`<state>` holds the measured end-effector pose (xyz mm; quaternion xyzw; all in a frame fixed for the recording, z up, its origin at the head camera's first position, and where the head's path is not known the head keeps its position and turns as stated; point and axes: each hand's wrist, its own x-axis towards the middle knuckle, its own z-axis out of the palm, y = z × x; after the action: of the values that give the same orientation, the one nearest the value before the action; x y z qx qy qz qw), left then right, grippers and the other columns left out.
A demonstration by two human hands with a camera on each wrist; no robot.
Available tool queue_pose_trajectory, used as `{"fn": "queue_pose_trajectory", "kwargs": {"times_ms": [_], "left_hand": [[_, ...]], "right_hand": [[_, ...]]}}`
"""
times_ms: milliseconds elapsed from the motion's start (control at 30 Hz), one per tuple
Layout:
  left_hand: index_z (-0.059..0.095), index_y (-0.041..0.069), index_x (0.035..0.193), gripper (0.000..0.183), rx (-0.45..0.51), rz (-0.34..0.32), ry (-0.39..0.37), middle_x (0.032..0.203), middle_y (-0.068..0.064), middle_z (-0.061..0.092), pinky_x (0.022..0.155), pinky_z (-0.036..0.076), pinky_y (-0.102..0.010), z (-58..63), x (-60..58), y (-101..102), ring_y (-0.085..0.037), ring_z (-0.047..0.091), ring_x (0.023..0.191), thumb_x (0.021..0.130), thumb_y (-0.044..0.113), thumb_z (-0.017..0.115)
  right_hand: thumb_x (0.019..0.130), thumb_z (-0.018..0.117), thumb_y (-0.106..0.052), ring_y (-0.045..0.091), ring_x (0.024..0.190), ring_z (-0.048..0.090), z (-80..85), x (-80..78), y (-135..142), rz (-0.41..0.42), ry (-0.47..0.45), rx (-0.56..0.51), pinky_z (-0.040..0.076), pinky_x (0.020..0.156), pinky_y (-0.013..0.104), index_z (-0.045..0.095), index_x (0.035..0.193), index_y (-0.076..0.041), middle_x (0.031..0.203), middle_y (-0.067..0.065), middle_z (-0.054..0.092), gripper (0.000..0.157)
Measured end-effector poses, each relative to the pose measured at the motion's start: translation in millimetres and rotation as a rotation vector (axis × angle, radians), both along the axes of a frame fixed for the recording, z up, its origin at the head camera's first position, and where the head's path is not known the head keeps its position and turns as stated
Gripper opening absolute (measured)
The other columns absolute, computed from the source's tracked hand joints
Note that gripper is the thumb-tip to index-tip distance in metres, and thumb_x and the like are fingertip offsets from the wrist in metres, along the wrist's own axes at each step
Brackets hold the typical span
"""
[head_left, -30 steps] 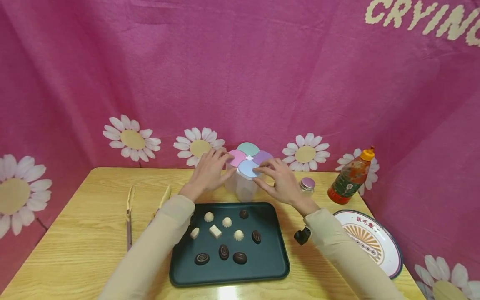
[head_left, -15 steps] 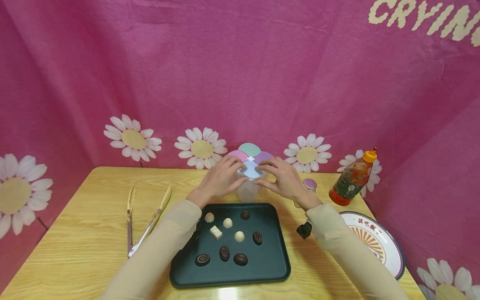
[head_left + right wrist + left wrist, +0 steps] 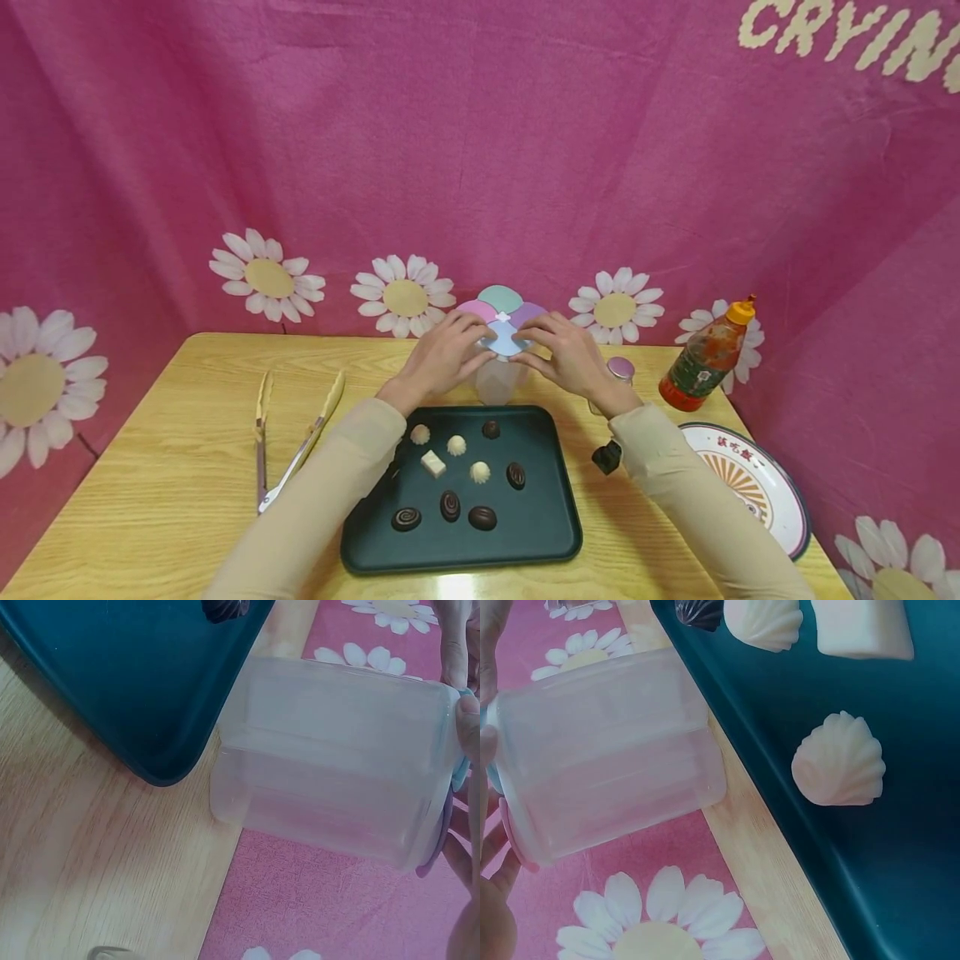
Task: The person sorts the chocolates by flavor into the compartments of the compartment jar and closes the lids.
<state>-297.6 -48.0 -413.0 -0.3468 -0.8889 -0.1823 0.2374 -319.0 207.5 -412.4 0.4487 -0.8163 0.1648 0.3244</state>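
Observation:
A translucent storage box [image 3: 495, 385] stands behind the tray, topped by petal-shaped lids in pink, green, purple and blue. My left hand [image 3: 444, 357] and right hand [image 3: 564, 358] meet over its front, each pinching one side of the blue lid [image 3: 504, 338] with thumb at the front edge and fingers on top. In the left wrist view the box body [image 3: 615, 757] looks pale and see-through, with the left thumb and fingers at its lid end. From the right wrist, the box [image 3: 322, 765] shows upright behind the tray corner, the right hand's fingers at its lids.
A dark green tray [image 3: 536, 533] holds several white and dark chocolates [image 3: 482, 517]. Metal tongs [image 3: 302, 454] lie left. On the right are a small purple-lidded jar [image 3: 621, 369], a red sauce bottle [image 3: 703, 362] and a patterned plate [image 3: 783, 508]. Pink cloth [image 3: 480, 167] hangs behind.
My left hand has moved right, from the pink lid to the blue lid's left side. The right hand stays at the blue lid. Over the last half second little has changed.

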Motion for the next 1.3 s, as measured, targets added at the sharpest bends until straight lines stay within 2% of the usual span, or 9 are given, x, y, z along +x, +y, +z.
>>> {"fn": "queue_pose_trajectory", "kwargs": {"times_ms": [200, 800, 1067, 1300], "left_hand": [[0.075, 0.016, 0.121, 0.029, 0.012, 0.004, -0.022, 0.126, -0.005, 0.071, 0.108, 0.054, -0.037, 0.9, 1.0, -0.8, -0.023, 0.06, 0.125, 0.096, 0.032, 0.077], [0.076, 0.017, 0.119, 0.027, 0.011, -0.005, 0.01, 0.124, -0.005, 0.072, 0.106, 0.055, -0.037, -0.6, 1.3, -0.8, -0.023, 0.06, 0.122, 0.096, 0.031, 0.077], [0.076, 0.015, 0.124, 0.027, 0.098, -0.009, -0.043, 0.123, -0.006, 0.072, 0.102, 0.058, -0.039, 3.9, 1.2, 1.0, -0.024, 0.065, 0.116, 0.101, 0.029, 0.071], [0.076, 0.013, 0.121, 0.026, 0.109, -0.027, -0.034, 0.121, -0.006, 0.073, 0.105, 0.055, -0.04, 4.4, 0.9, 2.8, -0.024, 0.065, 0.116, 0.1, 0.029, 0.072]], "right_hand": [[0.078, 0.093, -0.028, 0.023, 0.085, 0.066, 1.4, 0.5, -1.6, -0.014, 0.024, 0.01, 0.057, 0.065, 0.033, 0.081, 0.103, -0.009, 0.102, 0.009, 0.076, 0.034], [0.082, 0.09, -0.027, 0.026, 0.089, 0.067, -1.1, 6.0, -6.0, -0.081, 0.012, 0.022, 0.06, 0.067, 0.035, 0.081, 0.103, -0.009, 0.104, 0.011, 0.078, 0.029], [0.084, 0.088, -0.024, 0.026, 0.087, 0.069, 1.3, 4.9, -7.8, -0.089, 0.002, -0.046, 0.06, 0.064, 0.037, 0.081, 0.103, -0.007, 0.097, 0.011, 0.078, 0.026], [0.082, 0.09, -0.023, 0.025, 0.087, 0.069, -1.2, 4.5, -4.4, -0.086, 0.009, -0.066, 0.059, 0.061, 0.035, 0.081, 0.104, -0.008, 0.097, 0.01, 0.078, 0.029]]}}
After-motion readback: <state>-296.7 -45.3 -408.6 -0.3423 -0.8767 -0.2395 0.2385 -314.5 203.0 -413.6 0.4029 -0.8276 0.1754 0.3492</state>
